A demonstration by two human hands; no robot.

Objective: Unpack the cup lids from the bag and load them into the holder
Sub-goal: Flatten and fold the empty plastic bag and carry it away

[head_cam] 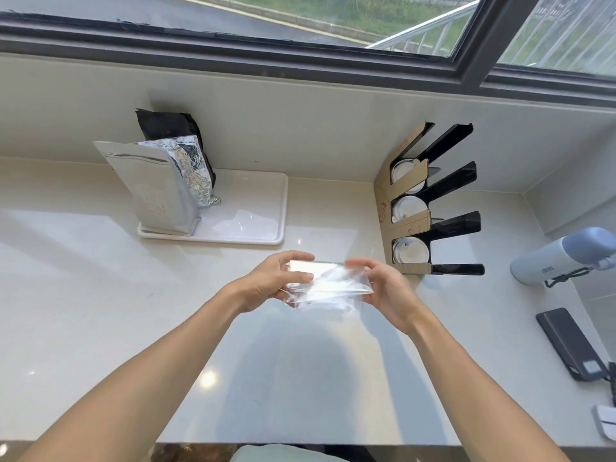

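Observation:
A clear plastic bag is held flat above the counter between both hands; it looks empty and folded. My left hand grips its left end and my right hand grips its right end, fingers curled round the film. To the right stands the lid holder, made of cardboard and black dividers, with three slots. White cup lids fill each slot, seen edge-on.
A white tray at the back holds a silver pouch and a black foil bag. A pale blue bottle lies at the right, and a black phone-like device is near the right edge.

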